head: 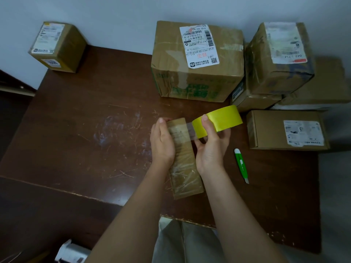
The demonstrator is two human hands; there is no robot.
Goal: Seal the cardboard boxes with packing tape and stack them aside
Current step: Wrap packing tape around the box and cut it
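A narrow, long cardboard box (187, 168) lies on the dark wooden table (85, 130) in front of me, its top covered with clear tape. My left hand (162, 141) rests on the box's left side, thumb pressing the far end. My right hand (210, 143) grips a yellow roll of packing tape (222, 119) just right of the box's far end. A clear strip of tape (190, 129) runs from the roll onto the box top.
A green utility knife (241, 165) lies right of my right hand. A large labelled box (197, 61) stands at the back, several smaller boxes (279, 59) stack at the right, a flat box (286, 130) sits near them. One small box (57, 46) stands back left.
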